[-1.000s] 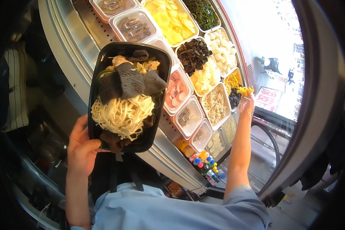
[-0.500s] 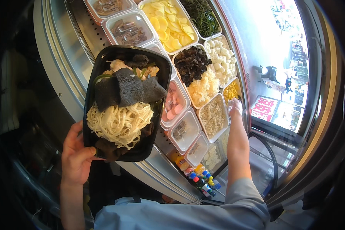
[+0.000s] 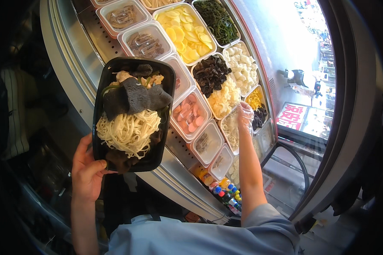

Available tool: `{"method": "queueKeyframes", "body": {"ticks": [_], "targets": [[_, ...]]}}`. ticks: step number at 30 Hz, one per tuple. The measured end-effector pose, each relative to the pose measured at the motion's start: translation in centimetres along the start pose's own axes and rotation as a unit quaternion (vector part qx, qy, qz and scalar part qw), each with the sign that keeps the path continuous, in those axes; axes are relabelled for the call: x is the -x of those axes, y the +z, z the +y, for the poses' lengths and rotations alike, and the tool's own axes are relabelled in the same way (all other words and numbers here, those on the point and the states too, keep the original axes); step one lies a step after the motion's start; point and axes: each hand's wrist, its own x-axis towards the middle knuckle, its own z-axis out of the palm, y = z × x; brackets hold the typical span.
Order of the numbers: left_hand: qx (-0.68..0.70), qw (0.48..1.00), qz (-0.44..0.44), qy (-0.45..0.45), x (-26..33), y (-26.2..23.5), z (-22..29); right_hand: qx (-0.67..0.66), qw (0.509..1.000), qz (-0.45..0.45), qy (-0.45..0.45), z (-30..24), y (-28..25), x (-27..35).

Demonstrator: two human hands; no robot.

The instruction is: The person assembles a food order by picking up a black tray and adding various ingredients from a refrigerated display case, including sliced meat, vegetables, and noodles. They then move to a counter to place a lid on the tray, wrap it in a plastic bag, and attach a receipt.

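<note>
My left hand (image 3: 88,173) grips the lower left corner of a black takeout tray (image 3: 98,146), thumb over the rim. Pale noodles (image 3: 130,134) lie in it, with dark grey bumpy slabs (image 3: 136,97) above them and dark brown pieces at the bottom end. At right, my right hand (image 3: 245,114), in a clear plastic glove, hovers over the edge of a bin of thin pale strands (image 3: 230,129). Its fingers curl down and inward; whatever they hold is hidden. Beside it are a bin of yellow shreds (image 3: 254,100) and some black pieces (image 3: 259,118).
Bins fill the counter: potato slices (image 3: 185,34), dark green strips (image 3: 217,19), black fungus (image 3: 211,73), white fungus (image 3: 224,97), and pink sausage slices (image 3: 191,114). Capped bottles (image 3: 230,193) stand near the lower end. A glass pane (image 3: 281,55) borders the right side.
My right hand has moved left from the yellow shreds to the pale-strand bin, uncovering the black pieces. The tray has shifted slightly left, still in my left hand.
</note>
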Motion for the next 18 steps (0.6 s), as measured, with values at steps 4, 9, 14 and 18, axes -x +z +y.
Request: {"method": "queueKeyframes", "body": {"ticks": [4,9,14,18], "targets": [[-0.020,1.000,0.006,-0.008,0.1,-1.2,0.7,0.068,0.998,0.008,-0.005,-0.3,0.8,1.1],[-0.040,0.999,0.021,-0.005,0.9,-1.7,1.4,0.112,0.993,0.019,-0.012,-0.3,1.8,1.1],[-0.020,1.000,0.017,-0.003,0.8,-2.2,1.5,0.154,0.983,0.018,-0.095,-3.1,3.4,0.3],[-0.015,1.000,0.014,-0.010,0.8,-1.2,1.1,0.306,0.923,0.007,-0.235,-3.6,6.6,-1.3]]}}
